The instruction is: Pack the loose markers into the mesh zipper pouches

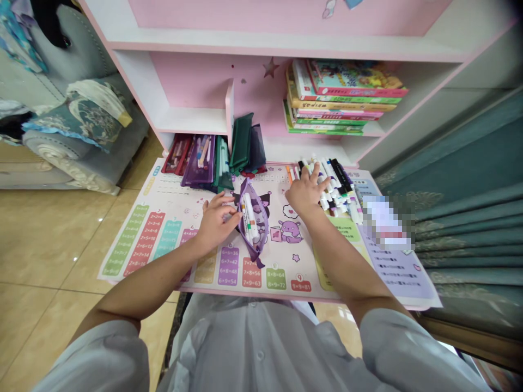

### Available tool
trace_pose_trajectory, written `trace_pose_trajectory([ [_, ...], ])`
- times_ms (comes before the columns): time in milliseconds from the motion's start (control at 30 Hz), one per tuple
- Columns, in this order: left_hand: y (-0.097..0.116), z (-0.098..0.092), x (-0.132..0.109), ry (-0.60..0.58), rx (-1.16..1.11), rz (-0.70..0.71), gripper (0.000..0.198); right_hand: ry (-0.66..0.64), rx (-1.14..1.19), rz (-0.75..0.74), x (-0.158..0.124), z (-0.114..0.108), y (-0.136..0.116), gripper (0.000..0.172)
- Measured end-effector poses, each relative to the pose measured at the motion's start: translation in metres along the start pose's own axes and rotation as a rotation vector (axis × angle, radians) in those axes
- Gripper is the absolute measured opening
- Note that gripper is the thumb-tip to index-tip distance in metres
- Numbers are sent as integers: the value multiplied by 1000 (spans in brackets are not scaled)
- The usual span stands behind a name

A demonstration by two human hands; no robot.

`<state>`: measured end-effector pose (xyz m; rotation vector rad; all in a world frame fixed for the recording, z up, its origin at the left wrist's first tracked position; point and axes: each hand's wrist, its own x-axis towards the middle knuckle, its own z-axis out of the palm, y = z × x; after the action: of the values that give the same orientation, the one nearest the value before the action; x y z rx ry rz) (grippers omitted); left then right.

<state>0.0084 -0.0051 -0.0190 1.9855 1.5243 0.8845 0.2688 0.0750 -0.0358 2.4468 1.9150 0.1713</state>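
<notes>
A translucent purple zip pencil pouch (253,223) lies open on the printed multiplication-table desk mat (171,256), with several markers showing inside it. My left hand (216,223) grips the pouch's left edge. My right hand (307,190) rests with its fingers spread on a loose pile of markers (337,188), which have white barrels and coloured caps. That hand touches the near end of the pile and hides part of it.
Behind the mat stand dark green and purple pouches (216,160). Stacked books (339,100) fill a pink-and-white shelf unit (192,76). A teal curtain (457,179) hangs at right, a grey sofa (69,141) stands at left, and tiled floor (44,245) lies beyond the desk.
</notes>
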Motion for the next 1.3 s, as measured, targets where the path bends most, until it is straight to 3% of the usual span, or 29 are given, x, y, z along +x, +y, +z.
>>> trace_pose_trajectory([
  [300,-1,0,1,9,-6,24,18,-43,-50,46,-3,-3,-2,49],
  [467,0,-1,1,6,-4,15,18,-81,-82,-9,-6,-8,-4,51],
  [700,0,0,1,7,-2,24,17,-125,-124,1,-6,-7,-1,41],
  [867,-1,0,1,15,-1,26,17,-119,-92,-19,-17,-17,2,45],
  [1167,-5,1,2,23,-27,37,19,-23,-8,-135,-39,1,6,49],
  [1300,-4,1,1,13,-31,28,19,74,84,-167,-50,0,7,40],
])
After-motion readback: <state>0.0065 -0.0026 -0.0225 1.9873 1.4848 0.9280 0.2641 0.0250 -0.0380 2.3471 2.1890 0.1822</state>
